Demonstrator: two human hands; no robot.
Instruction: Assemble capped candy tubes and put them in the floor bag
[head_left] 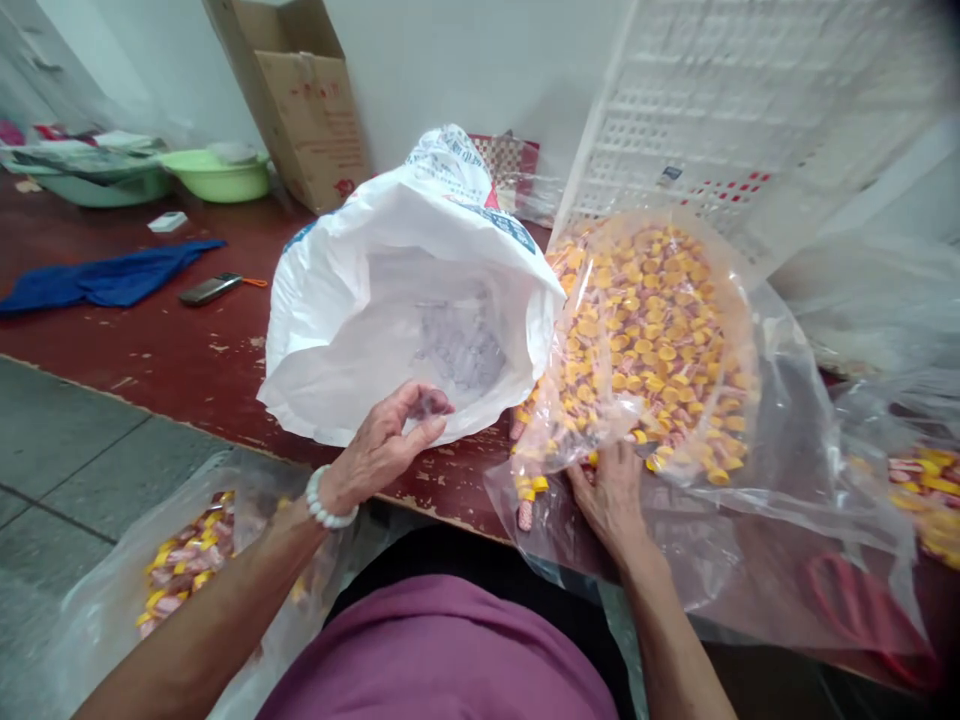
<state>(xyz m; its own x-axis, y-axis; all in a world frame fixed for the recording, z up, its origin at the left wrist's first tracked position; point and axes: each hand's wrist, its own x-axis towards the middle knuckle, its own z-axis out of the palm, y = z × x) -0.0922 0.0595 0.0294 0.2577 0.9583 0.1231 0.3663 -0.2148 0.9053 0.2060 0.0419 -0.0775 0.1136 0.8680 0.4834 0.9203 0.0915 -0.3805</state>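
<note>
1. Here's the counter [187,350], red-brown and scuffed, carrying nearly everything in view.
2. Behind it on the right leans the crate [690,130], white and full of holes, tilted against the wall.
3. Right in front of the crate, the clear bag [795,370] lies spread on the counter, bulging with contents, its loose film reaching the front edge.
4. Just beside it sits the sack [322,290], white with blue print, its mouth gaping towards us.
5. Down at lower left, below the counter, a second bag [97,610] holds more of the same goods.
6. At the back, the box [315,130] stands with its top open; left of it, a green basin [217,185], and nearer, a blue cloth [112,280].
7. Now the right hand [615,500]: in at the clear bag's near edge, fingers bent and partly hidden by film and goods, so I can't tell its grip.
8. The left hand [390,435] is at the sack's near rim, loosely curled, thumb slightly apart from the fingers; whether it pinches anything, I can't tell.
9. A pale bracelet [321,508] rings that wrist.
10. Smallest, the pieces [667,330]: yellow-capped, pinkish-bodied, heaped inside the clear bag.
</note>
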